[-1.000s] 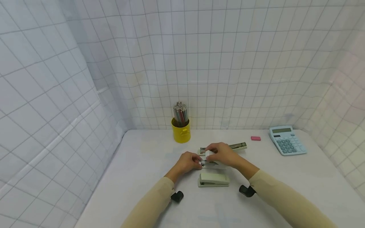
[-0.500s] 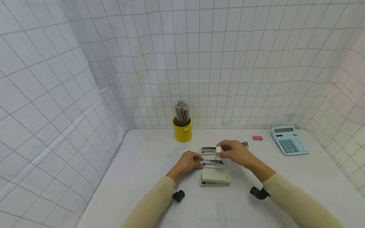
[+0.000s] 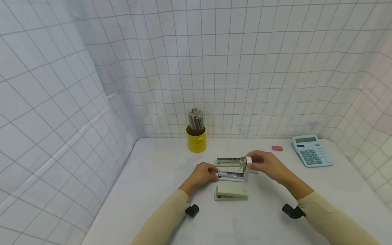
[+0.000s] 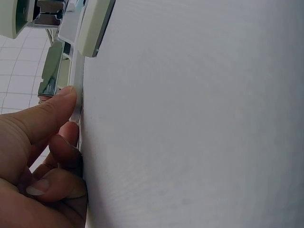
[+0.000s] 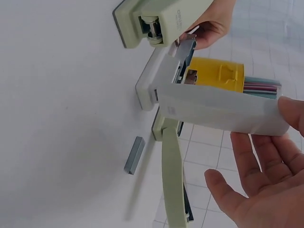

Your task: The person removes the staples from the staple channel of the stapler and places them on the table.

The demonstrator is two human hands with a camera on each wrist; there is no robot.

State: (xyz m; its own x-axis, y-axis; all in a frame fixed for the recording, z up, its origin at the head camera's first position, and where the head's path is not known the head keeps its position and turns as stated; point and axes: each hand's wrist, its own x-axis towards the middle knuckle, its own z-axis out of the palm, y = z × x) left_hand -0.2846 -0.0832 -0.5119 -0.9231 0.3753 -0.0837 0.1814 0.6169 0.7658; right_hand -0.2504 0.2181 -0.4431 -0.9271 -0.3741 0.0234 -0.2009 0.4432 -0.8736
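A white stapler [image 3: 231, 179] lies between two pale green ones, its top arm [image 5: 218, 110] swung up steeply from the hinge and its staple channel exposed. My left hand [image 3: 201, 175] pinches the front end of its base, thumb [image 4: 64, 102] on the near side. The raised tip of that arm is pinched between the thumb and fingers of my right hand [image 3: 269, 166]. Nearer me sits a closed green stapler [image 3: 231, 191]. Behind the white one is an opened green stapler [image 5: 174, 178], its top folded far back to the right.
A short strip of staples [image 5: 135, 155] lies on the table right of the staplers. Farther back stand a yellow cup [image 3: 196, 144] of pencils, a pink eraser [image 3: 277, 148] and a blue calculator [image 3: 311, 151]. A gridded cloth [image 3: 232, 68] hangs behind.
My right hand has moved to the right, lifting the white stapler's top arm back from over the base to upright. The left hand stays at the base's front end.
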